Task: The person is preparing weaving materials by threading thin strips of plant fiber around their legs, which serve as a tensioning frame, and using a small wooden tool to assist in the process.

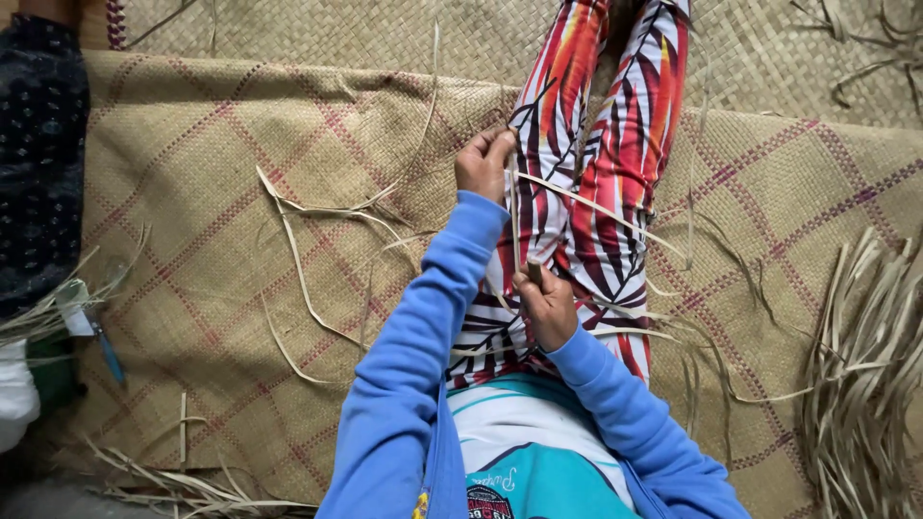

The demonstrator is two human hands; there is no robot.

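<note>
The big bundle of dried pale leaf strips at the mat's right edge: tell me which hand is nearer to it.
Right. The right hand sits over the lap, closer to the bundle of dried leaf strips; the left hand is stretched forward and further left.

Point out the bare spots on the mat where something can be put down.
Bare woven mat lies between the dark cloth and the loose curled strips; another patch is right of the patterned legs, near the upper edge. Crowded: the dried-leaf pile at right and the scraps at lower left.
</note>
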